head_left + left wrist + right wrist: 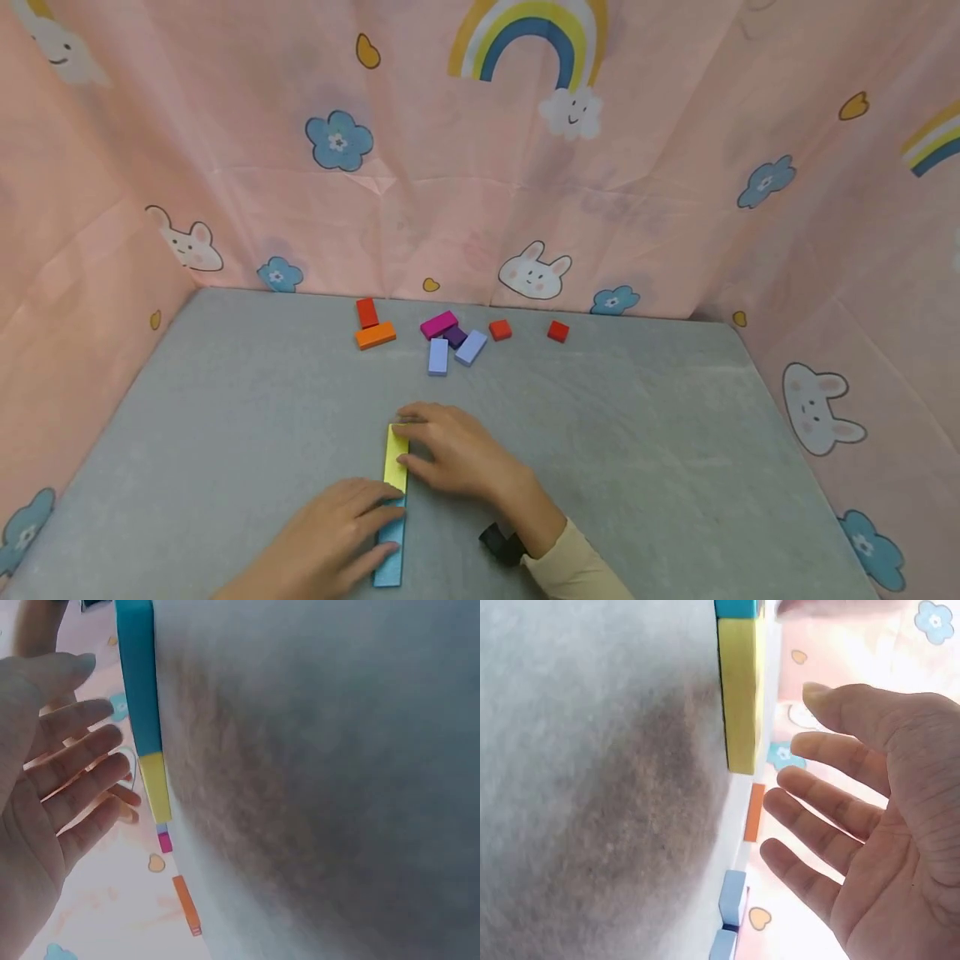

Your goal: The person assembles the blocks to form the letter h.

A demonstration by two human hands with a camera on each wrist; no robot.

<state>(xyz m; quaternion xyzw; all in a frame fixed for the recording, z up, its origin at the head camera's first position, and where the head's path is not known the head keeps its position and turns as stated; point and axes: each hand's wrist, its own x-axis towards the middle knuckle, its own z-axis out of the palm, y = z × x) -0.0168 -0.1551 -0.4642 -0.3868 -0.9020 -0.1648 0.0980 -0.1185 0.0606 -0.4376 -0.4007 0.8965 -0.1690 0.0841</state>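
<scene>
1. Nearest, the blue block (393,532) looks light and stiff, perhaps slippery; its long sides probably suit a pinch. The left hand (330,533) reaches over it, fingers apart, clamped on nothing.
2. Beyond, the yellow block (393,462) continues its line; the right hand's (457,454) fingers are also apart; contact unclear.
3. Far left, an orange block (376,336).

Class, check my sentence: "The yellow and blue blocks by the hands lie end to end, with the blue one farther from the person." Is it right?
Not quite: the order is reversed. In the head view, the yellow block is the farther one and the blue block the nearer.
</scene>
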